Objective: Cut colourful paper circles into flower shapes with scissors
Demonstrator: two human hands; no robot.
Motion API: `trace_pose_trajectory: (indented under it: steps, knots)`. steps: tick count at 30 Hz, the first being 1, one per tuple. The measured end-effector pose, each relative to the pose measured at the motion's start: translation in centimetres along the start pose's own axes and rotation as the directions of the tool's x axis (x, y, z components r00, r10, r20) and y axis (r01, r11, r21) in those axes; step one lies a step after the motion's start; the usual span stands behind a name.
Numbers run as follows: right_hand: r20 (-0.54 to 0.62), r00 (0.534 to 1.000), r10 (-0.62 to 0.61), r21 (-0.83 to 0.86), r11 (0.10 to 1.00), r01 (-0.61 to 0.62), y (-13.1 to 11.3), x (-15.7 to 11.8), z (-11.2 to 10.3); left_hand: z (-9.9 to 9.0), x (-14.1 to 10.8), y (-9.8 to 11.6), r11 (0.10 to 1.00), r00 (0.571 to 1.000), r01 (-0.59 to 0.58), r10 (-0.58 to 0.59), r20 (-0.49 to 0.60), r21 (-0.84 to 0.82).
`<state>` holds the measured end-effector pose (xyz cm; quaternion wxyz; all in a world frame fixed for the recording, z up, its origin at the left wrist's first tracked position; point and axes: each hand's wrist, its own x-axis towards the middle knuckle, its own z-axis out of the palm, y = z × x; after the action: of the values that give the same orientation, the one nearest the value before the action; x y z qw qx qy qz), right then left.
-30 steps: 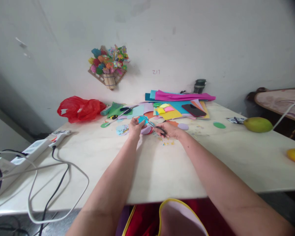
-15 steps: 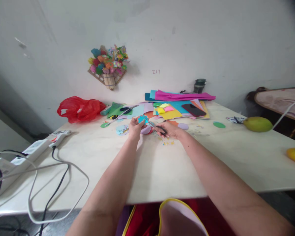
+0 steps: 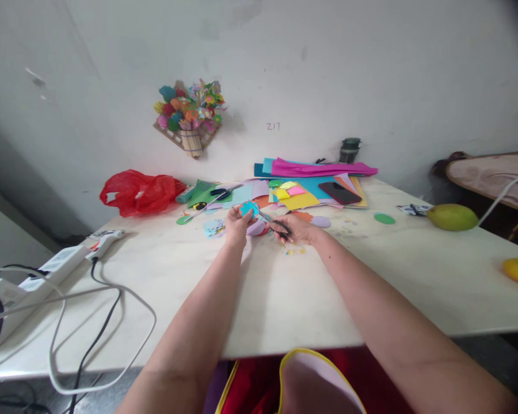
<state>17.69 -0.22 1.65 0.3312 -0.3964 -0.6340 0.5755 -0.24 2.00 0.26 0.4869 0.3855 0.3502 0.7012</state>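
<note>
Between its thumb and fingers, my left hand (image 3: 237,223) pinches a small blue paper piece (image 3: 248,209). My right hand (image 3: 297,227) is closed round the black handles of a pair of scissors (image 3: 280,226). The blades point left and reach the right edge of the blue piece. Light blue cut pieces (image 3: 214,228) lie left of my left hand, and a purple piece (image 3: 255,229) lies below the blades. Small yellow scraps (image 3: 294,251) are scattered on the table just below my right hand.
Coloured sheets, a phone (image 3: 340,193) and a second pair of scissors (image 3: 225,191) lie towards the wall. At the left are a red plastic bag (image 3: 140,192) and a power strip (image 3: 64,260) with cables. A green mango (image 3: 452,217) sits at the right.
The blue piece has turned slightly in my left hand, and the scissor blades look shifted against its edge. Both hands stay in nearly the same place.
</note>
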Motion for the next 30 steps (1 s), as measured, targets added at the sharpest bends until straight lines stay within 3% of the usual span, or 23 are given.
trace_pose_trajectory:
  steps: [9, 13, 18, 30]
  knots:
    - [0.022, 1.0, -0.012, -0.024, 1.0, 0.012, -0.4, -1.0, -1.0, 0.1, 0.0, 0.0, 0.999, 0.997, -0.026, 0.024, -0.073, -0.026]
    - [-0.136, 0.99, -0.023, 0.066, 0.997, 0.032, 0.0, -0.4, -0.9, 0.3, -0.3, -0.3, 0.999, 0.999, -0.029, 0.029, -0.025, -0.02]
    - [-0.356, 0.931, -0.078, 0.197, 0.968, 0.157, 0.2, 0.6, 0.0, 0.7, -1.0, -0.5, 0.999, 0.997, 0.0, -0.003, 0.077, 0.034]
    - [-0.554, 0.827, -0.094, 0.205, 0.948, 0.245, -0.6, 1.1, 1.1, 1.7, -2.1, -1.3, 0.987, 0.988, 0.036, -0.058, 0.14, 0.158]
